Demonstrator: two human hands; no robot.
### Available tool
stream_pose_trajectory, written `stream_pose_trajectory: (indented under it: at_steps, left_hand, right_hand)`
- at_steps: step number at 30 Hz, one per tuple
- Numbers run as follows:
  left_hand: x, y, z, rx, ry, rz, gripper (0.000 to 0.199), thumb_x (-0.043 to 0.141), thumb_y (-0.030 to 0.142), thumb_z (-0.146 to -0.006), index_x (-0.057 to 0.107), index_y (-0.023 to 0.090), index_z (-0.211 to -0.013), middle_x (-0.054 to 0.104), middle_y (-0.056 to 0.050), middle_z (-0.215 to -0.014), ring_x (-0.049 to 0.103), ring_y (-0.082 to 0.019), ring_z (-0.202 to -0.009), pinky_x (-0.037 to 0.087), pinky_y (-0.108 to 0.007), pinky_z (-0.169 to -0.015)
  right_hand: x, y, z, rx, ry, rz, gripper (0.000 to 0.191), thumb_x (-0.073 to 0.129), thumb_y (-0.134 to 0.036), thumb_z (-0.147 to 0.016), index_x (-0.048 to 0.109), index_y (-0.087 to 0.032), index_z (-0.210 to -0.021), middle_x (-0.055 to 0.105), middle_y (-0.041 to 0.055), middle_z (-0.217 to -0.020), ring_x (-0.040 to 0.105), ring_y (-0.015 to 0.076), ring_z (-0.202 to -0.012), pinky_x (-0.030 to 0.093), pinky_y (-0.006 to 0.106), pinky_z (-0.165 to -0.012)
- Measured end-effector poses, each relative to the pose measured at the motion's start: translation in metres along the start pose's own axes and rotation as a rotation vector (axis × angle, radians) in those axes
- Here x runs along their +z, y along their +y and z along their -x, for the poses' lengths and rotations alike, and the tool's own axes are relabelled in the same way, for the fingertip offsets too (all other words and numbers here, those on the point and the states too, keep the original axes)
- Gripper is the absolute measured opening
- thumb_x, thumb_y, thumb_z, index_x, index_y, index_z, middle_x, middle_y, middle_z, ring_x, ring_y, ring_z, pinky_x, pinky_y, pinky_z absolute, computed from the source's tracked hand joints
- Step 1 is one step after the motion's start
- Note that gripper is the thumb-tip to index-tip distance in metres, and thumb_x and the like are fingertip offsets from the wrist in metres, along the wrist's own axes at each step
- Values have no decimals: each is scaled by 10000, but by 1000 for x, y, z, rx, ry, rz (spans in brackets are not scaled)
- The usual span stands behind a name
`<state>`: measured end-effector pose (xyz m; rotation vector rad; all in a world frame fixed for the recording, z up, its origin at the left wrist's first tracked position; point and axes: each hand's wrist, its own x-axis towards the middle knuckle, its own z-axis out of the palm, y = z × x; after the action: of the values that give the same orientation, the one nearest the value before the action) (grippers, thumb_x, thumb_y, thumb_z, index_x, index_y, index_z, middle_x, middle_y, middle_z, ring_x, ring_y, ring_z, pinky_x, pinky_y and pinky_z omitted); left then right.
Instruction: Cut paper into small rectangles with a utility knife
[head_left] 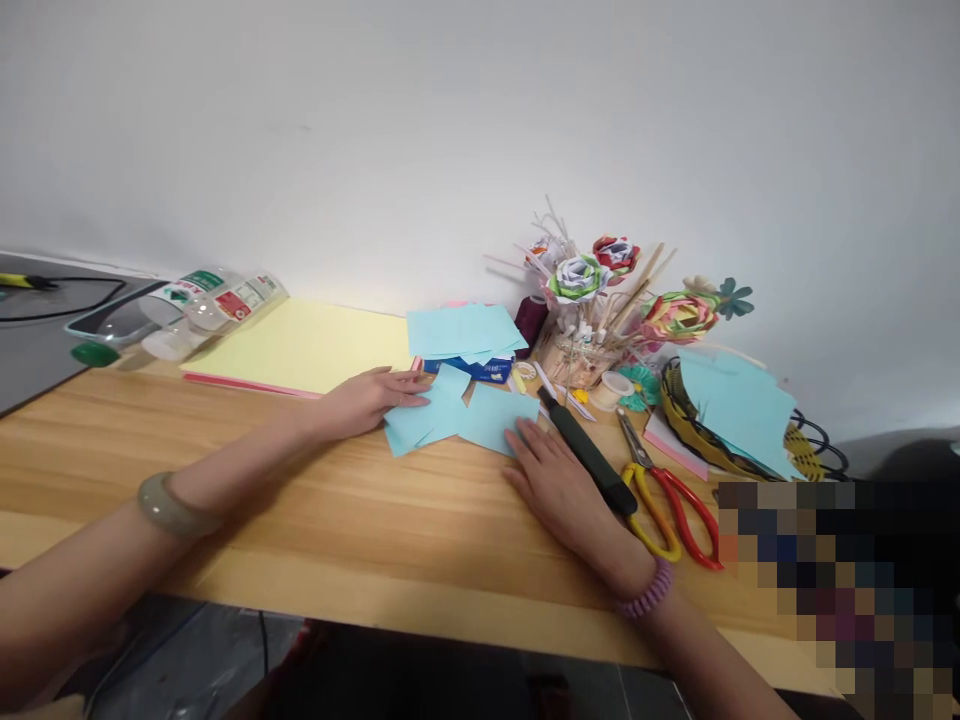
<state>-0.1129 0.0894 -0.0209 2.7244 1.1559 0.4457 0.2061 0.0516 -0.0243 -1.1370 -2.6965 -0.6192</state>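
Observation:
Several light-blue paper pieces (495, 415) lie overlapping on the wooden table in front of me. My left hand (375, 400) rests at their left side, fingers stretched out over the edge of the paper. Flat on the right end of the same pieces lies my right hand (555, 475), its fingers extended. A dark green, long-handled tool (589, 455) lies right beside that hand. Past it are scissors (667, 490) with one yellow and one red handle, their blades slightly apart.
Behind the pieces, more blue sheets (465, 330) lie on a blue box (480, 370). Yellow paper (300, 345) and plastic bottles (217, 300) are at left. Paper flowers (581, 278) and sticks stand in a holder (574, 360). A woven basket (675, 400) at right bears blue paper.

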Motion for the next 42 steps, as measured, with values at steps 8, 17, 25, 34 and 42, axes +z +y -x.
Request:
stream_pose_trajectory:
  at_steps: [8,17,25,34,42]
  left_hand:
    - [-16,61,3,-219,356,229,378,381,179,-860,593,190,-1172,611,-58,-1212,566,-198,-1119,460,-370,-941]
    - [29,168,43,156,262,-37,176,463,160,-907,636,177,-931,694,-57,-843,648,-158,-817,525,-270,-768]
    - [35,192,63,-155,498,308,248,452,246,-939,662,190,-821,685,-7,-667,654,-119,-588,530,-198,-546]
    - [54,191,58,-430,594,120,258,455,336,-926,643,183,-837,734,-14,-759,707,-166,-630,574,-237,-544]
    - [51,196,55,-581,500,155,230,410,366,-930,541,208,-825,658,51,-590,639,-116,-453,482,-176,-403]
  right_hand:
    - [-23,-19,26,-136,79,-9,285,411,-104,-888,597,-34,-1092,678,192,-1019,651,249,-938,509,376,-793]
    - [-60,-56,60,-170,208,-284,228,385,-105,-883,609,-134,-909,711,82,-916,664,172,-870,529,295,-759]
    - [-59,-67,83,238,138,-692,122,469,-251,-888,574,-219,-942,681,2,-794,648,107,-692,512,198,-605]
    - [-41,-83,85,676,38,-774,434,505,-394,-859,402,-164,-1212,651,-18,-749,634,118,-602,516,209,-552]
    - [-40,-85,82,643,100,-627,173,490,-373,-875,525,-225,-957,648,-26,-688,631,123,-559,485,203,-491]
